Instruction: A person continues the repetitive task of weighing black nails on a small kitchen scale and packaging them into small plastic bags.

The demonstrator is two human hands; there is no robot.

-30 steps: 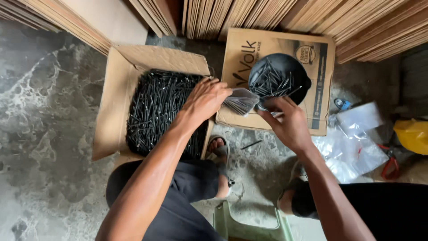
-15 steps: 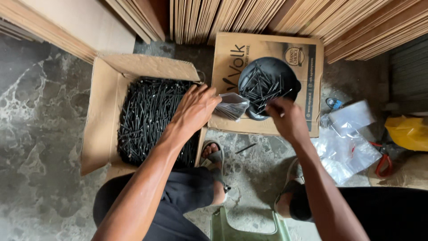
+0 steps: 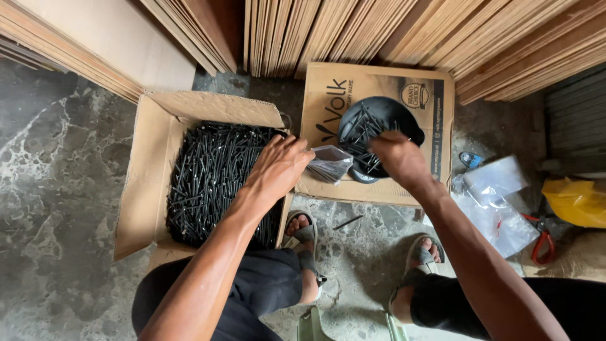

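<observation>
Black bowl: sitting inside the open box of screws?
No, the black bowl rests on a flattened cardboard sheet, beside the open box.

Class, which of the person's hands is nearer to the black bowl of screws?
Right. The right hand reaches into the black bowl; the left hand holds a small clear bag beside it, over the open box.

The open carton (image 3: 158, 183) full of screws (image 3: 214, 180) sits on the floor (image 3: 57, 208). Right of the carton lies a flat cardboard box (image 3: 379, 88) with a bowl (image 3: 379, 126) of screws on it. Behind the carton stand stacked boards (image 3: 379, 31). Far right of the carton lie plastic bags (image 3: 499, 202), with pliers (image 3: 543, 243) beyond them.
</observation>
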